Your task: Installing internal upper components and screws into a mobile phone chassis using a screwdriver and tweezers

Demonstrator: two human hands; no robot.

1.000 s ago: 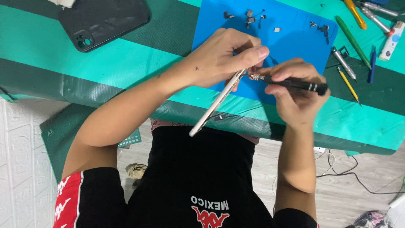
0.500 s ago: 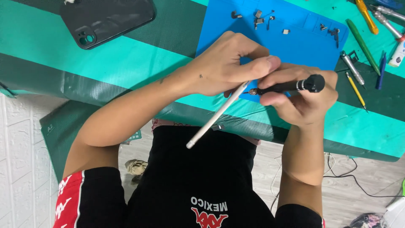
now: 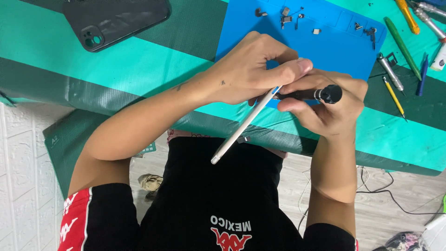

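Note:
My left hand (image 3: pixel 253 69) grips a thin white flat part (image 3: pixel 241 128), seen edge-on, that slants down toward my lap. My right hand (image 3: pixel 325 104) holds a black-handled screwdriver (image 3: pixel 309 94) lying sideways, its tip against the upper end of the white part between my fingers. Both hands hover over the near edge of a blue work mat (image 3: pixel 325 44) on the green-striped table (image 3: pixel 139 65). Several tiny screws and metal bits (image 3: pixel 285 16) lie at the mat's far side.
A dark phone back cover (image 3: pixel 114 21) lies at the table's far left. More screwdrivers, a green tool (image 3: pixel 402 42), a yellow pencil-like tool (image 3: pixel 394 95) and a blue one (image 3: pixel 423 74) lie at the right. A green cutting mat (image 3: pixel 65 144) and cables (image 3: pixel 385 193) are on the floor.
The screwdriver handle has swung up and to the right in my right hand. The view has shifted slightly; the white part stays in my left hand.

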